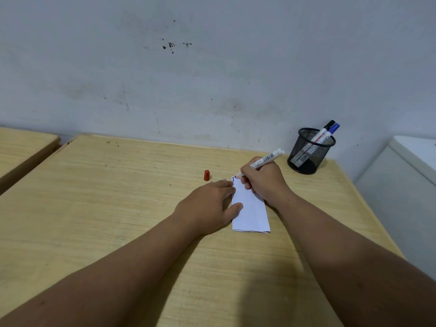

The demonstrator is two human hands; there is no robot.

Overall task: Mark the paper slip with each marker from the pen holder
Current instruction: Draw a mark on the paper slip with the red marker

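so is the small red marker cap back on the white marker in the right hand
No, the small red marker cap stands on the wooden table, apart from the white marker.

cap (207, 175) left of slip (251, 213) | holder (309, 152) behind-right

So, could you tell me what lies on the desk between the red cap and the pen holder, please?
In the head view, the right hand gripping the uncapped red marker lies between the red cap and the pen holder, with its tip at the paper slip's far edge.

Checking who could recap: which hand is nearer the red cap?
Left. The left hand lies flat just below the red cap; the right hand, holding the red marker, sits farther right.
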